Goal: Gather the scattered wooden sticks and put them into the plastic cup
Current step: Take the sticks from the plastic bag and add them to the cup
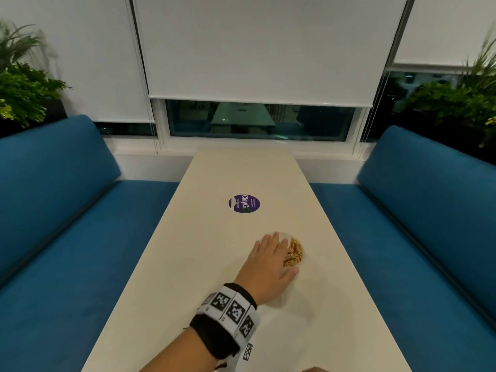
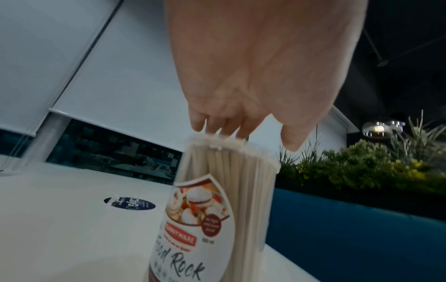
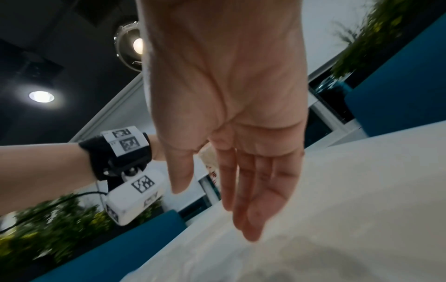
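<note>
Dim indoor light, ceiling lamps (image 3: 41, 96) glaring, wrist views motion-blurred, plants (image 1: 24, 89) smeared, wide-angle edges bent

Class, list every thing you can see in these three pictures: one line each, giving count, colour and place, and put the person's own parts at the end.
plastic cup: one, clear with a printed label, upright on the table's near right part.
wooden sticks: a bundle, too many to count, pale tan, standing inside the cup.
table: one, cream, running between the sofas.
round sticker: one, purple, mid-table, beyond the cup.
sofas: two, blue, one on each side of the table.
roller blinds: three, white, over the far window.
plants: two clumps, green, behind the sofas.
wrist band: one, black with white coded tags, on the left wrist.
left hand: fingers over the cup's rim, touching the stick tips.
right hand: open, above the table, holding nothing.
</note>
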A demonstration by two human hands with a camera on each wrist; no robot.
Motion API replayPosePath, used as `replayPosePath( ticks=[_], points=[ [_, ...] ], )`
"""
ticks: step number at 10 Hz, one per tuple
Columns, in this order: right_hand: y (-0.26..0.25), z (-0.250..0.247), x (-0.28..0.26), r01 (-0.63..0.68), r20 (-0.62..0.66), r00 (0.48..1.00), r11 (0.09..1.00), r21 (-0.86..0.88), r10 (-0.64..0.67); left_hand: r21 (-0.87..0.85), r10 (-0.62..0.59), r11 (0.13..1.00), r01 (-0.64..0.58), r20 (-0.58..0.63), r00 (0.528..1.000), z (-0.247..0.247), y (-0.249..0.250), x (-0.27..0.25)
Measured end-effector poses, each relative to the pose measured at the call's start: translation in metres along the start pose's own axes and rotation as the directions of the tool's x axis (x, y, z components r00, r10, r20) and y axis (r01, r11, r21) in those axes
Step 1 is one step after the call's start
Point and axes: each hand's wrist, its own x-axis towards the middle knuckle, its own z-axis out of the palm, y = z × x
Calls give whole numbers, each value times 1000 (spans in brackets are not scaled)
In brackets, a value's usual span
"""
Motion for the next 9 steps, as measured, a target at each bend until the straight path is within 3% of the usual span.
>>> replayPosePath(
  ticks=[1, 2, 4, 6, 7, 8, 9],
  points=[
    [-106, 102, 12, -156, 184, 974, 979, 135, 130, -145, -2, 989, -10, -80, 997, -7, -7, -40],
    [-144, 123, 13, -47, 102, 994, 998, 33, 44, -258, -25, 966, -3, -107, 994, -8, -16, -86],
    [-162, 138, 7, 62, 36, 998, 997, -43, -60, -351, -145, 926, 140, 13, 989, 20, -34, -149],
    [-174, 128, -6, 253, -112, 965, 955, 158, -237, -475, -194, 854, 213, 89, 977, 40, -24, -162],
    [-185, 116, -16, 313, -220, 939, 921, 233, -263, -628, -202, 748, 215, 93, 975, 42, -17, -162],
    [-191, 104, -23, 338, -311, 922, 873, 352, -231, -731, -229, 666, 148, -12, 973, 43, -12, -162],
    [-197, 95, -28, 335, -262, 936, 817, 468, -234, -748, -214, 660, 74, -93, 972, 43, -8, -164]
  ],
)
